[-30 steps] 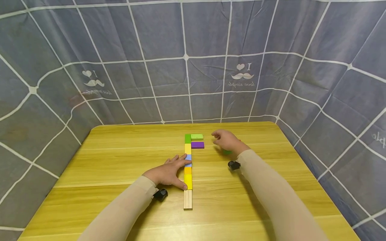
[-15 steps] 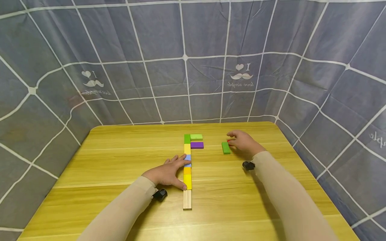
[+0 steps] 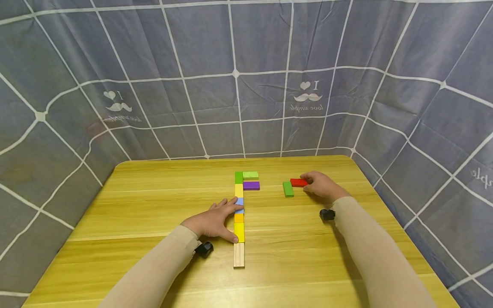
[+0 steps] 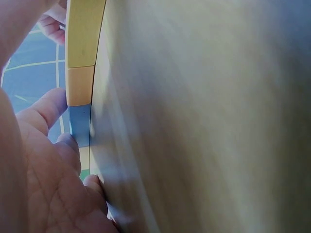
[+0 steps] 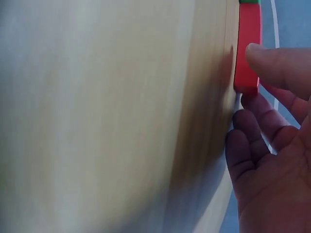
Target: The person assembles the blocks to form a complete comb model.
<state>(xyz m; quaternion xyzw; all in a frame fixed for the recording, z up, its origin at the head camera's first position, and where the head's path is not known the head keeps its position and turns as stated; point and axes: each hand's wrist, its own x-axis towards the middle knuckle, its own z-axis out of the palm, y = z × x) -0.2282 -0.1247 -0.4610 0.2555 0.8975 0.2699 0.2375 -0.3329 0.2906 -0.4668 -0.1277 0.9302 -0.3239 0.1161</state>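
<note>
In the head view my left hand (image 3: 212,220) rests against the left side of a straight row of wooden blocks. Its fingertips lie over the blue block (image 3: 239,201), and its thumb touches near the lower yellow block (image 3: 239,233). An orange block (image 4: 79,86) sits between those two. My right hand (image 3: 324,187) pinches the right end of a red block (image 3: 298,182) between thumb and index finger; the thumb lies on its near side in the right wrist view. Left of the red block, a green block (image 3: 288,189) lies at its end, seemingly touching.
The row continues with a plain wood block (image 3: 239,256) at the near end and a yellow (image 3: 239,190) and a dark green block (image 3: 239,177) at the far end. Lime (image 3: 251,175) and purple (image 3: 251,185) blocks stick out rightward. A grey curtain (image 3: 215,107) surrounds the table (image 3: 154,192).
My right hand has moved right, away from the row and past the green block, and now grips the red block, which has come into view. The left hand stays put.
</note>
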